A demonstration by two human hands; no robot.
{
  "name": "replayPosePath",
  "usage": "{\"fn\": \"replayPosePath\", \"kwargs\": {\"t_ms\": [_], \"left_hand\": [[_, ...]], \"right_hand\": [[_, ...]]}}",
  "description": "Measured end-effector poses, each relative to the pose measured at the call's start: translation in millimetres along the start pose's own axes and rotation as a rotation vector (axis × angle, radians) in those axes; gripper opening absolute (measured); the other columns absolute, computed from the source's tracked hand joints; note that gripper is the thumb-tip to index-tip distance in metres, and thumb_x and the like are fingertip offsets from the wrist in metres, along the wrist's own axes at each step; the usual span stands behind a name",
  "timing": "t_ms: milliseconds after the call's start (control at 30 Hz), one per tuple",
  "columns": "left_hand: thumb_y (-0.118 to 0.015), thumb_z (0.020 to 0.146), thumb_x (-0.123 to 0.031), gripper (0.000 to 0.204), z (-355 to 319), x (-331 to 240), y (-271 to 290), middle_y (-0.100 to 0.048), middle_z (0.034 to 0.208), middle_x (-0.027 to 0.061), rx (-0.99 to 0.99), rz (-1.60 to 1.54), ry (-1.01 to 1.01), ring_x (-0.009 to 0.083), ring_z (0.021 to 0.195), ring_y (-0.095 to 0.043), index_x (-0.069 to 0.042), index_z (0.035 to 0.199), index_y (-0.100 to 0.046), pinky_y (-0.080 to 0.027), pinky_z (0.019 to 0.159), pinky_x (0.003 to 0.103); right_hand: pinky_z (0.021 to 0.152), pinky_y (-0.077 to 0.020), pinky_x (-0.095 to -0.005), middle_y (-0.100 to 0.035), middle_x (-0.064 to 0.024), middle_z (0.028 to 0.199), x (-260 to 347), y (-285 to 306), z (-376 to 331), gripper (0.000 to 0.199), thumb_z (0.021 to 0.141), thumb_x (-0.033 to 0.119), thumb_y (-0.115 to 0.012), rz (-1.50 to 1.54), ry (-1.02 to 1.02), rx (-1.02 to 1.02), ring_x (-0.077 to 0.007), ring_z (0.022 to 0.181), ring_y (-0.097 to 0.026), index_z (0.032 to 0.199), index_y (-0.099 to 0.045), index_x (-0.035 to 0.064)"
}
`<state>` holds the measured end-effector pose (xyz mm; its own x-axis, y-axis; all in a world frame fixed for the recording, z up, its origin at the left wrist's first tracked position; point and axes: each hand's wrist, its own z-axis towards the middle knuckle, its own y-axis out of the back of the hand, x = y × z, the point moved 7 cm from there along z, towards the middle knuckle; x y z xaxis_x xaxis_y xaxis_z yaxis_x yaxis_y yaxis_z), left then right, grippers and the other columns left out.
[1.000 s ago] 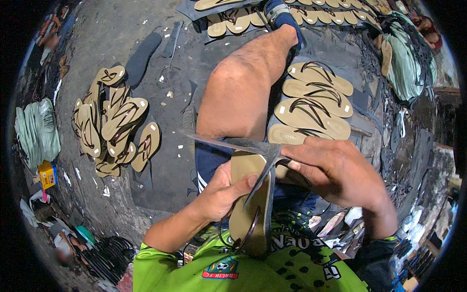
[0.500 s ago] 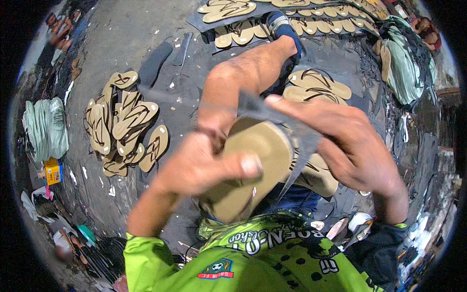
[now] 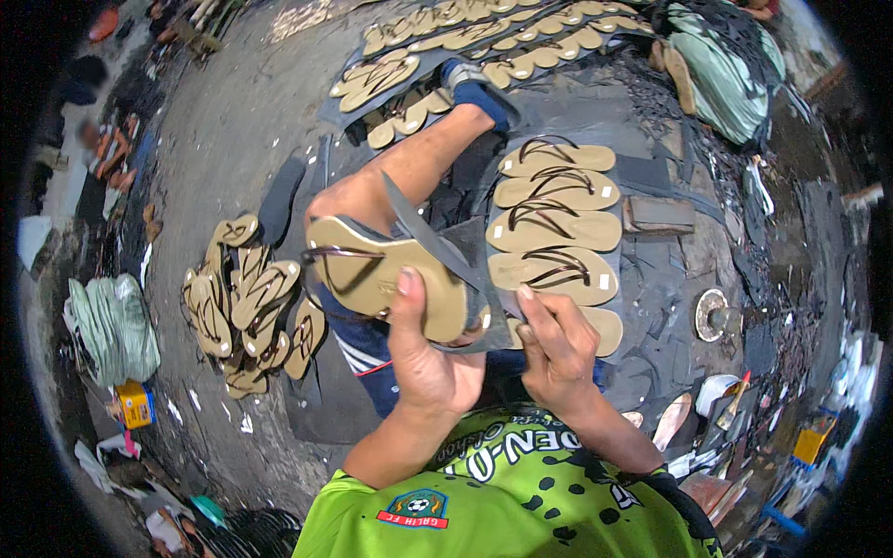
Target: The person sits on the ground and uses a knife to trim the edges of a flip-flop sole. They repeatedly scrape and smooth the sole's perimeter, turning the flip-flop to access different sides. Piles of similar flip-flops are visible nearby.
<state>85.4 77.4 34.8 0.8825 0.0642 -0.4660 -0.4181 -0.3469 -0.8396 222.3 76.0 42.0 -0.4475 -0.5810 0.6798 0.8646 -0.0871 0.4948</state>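
My left hand (image 3: 430, 367) is closed on a tan flip-flop (image 3: 367, 279) with dark thong straps, its thumb pressed on the footbed. Dark grey rubber sheet (image 3: 411, 219) curves along the sandal's far and right edges, partly standing away from it. My right hand (image 3: 563, 349) is pinched at the sheet's right end. A thin greyish piece shows at its fingertips; I cannot tell whether this is the sheet's edge or a blade. Beyond that hand, several strapped tan sandals (image 3: 556, 229) lie in a column on grey sheet.
A heap of tan flip-flops (image 3: 251, 293) lies on the left. Farther off, rows of sandals (image 3: 446, 37) rest on dark sheets by my outstretched foot (image 3: 474, 88). At right are a flat block (image 3: 659, 215), a round metal piece (image 3: 713, 314) and a brush (image 3: 735, 402).
The flip-flop has turned, its strapped end now pointing left, and moved left. My right hand has come down and nearer to my body. The view has shifted, showing more of the right-hand column.
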Motion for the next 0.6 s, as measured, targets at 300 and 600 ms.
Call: {"fn": "replayPosePath", "kwargs": {"t_ms": [300, 600], "left_hand": [[-0.059, 0.091, -0.033, 0.029, 2, 25, 12, -0.066, 0.101, -0.0008, -0.034, 0.143, 0.109, 0.0126, 0.091, -0.063, -0.013, 0.111, -0.059, -0.051, 0.083, 0.031], [-0.060, 0.091, -0.034, 0.024, -5, 16, 19, -0.066, 0.086, -0.0029, -0.084, 0.065, 0.091, 0.0092, 0.073, -0.064, -0.013, 0.103, -0.059, -0.054, 0.067, 0.024]], "right_hand": [[0.063, -0.0490, -0.0376, -0.058, -0.0098, 0.088, -16, 28, -33, 0.056, 0.072, 0.007, -0.072, -0.122, -0.117, 0.101, -0.0282, 0.073, -0.060, 0.126, -0.058, 0.0134], [0.060, -0.0481, -0.0370, -0.055, -0.0086, 0.083, 4, 26, -17, 0.055, 0.074, 0.007, -0.071, -0.047, -0.192, 0.233, -0.0262, 0.069, -0.058, 0.127, -0.058, 0.0124]]}}
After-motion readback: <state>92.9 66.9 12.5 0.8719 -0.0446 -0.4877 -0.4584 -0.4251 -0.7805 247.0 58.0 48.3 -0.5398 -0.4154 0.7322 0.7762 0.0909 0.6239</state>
